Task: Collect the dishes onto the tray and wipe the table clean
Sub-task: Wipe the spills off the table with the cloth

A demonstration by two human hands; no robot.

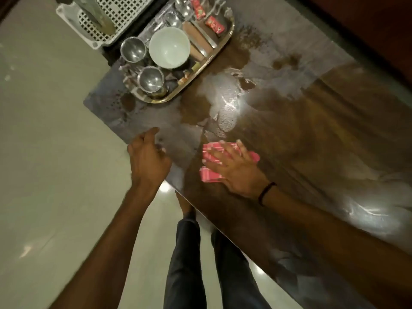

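Legs (pixel 189 264) stand bottom centre. Mid-frame, the right hand (pixel 231 167) presses flat and spread on the pink cloth (pixel 208 175) on the table (pixel 312 130). The left hand (pixel 149 156) hovers loosely curled, empty. The loaded tray (pixel 165 99) sits upper centre.

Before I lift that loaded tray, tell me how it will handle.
Probably heavy and stiff: the tray looks metal and is crowded with a bowl and steel cups. The cups stand loose, so they may slide or tip if it tilts. The table beside it looks wet, so its base may slip.
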